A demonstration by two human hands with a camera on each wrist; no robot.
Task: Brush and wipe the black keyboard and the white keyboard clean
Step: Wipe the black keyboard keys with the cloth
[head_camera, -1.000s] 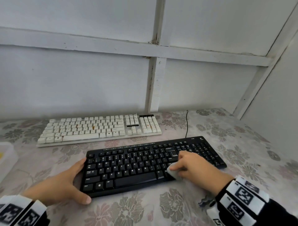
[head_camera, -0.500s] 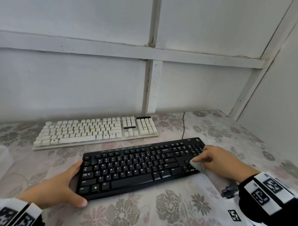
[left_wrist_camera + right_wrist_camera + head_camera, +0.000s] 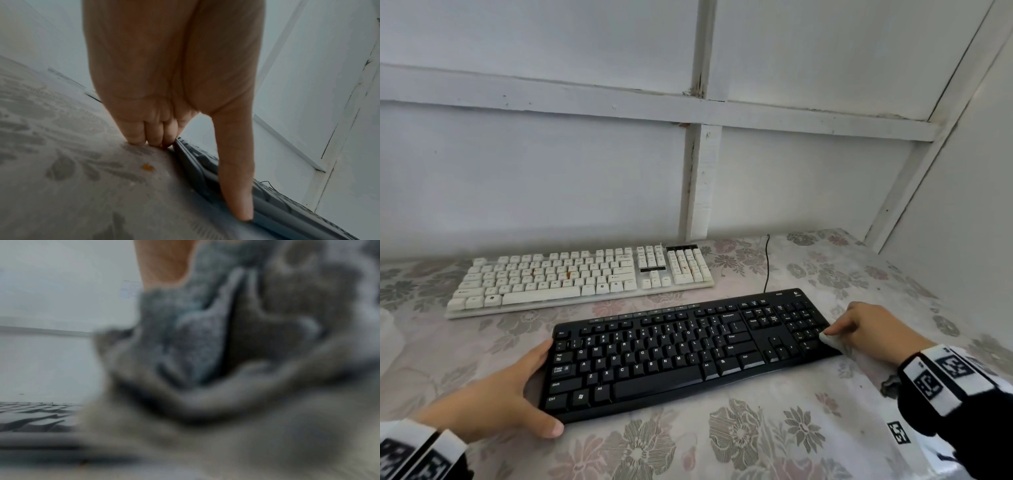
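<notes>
The black keyboard (image 3: pixel 671 353) lies nearest me on the floral tablecloth. The white keyboard (image 3: pixel 571 277), with orange-brown stains on a few keys, lies behind it. My left hand (image 3: pixel 530 387) grips the black keyboard's left end, thumb along the front edge and fingers at the far corner. In the left wrist view the thumb (image 3: pixel 236 178) lies straight against the black keyboard (image 3: pixel 277 203). My right hand (image 3: pixel 859 329) holds a pale cloth (image 3: pixel 830 341) against the keyboard's right end, by the number pad. The right wrist view shows the bunched cloth (image 3: pixel 205 345), blurred, beside the keys (image 3: pixel 30 418).
A black cable (image 3: pixel 767 263) runs from the black keyboard toward the back wall. A white container (image 3: pixel 388 335) shows at the left edge. White walls close the table at the back and right. An orange crumb (image 3: pixel 147 167) lies on the tablecloth near my left fingers.
My right hand has slid the cloth rightward across the black keyboard, from near its middle keys to the right end. My left hand has kept its hold on the left end.
</notes>
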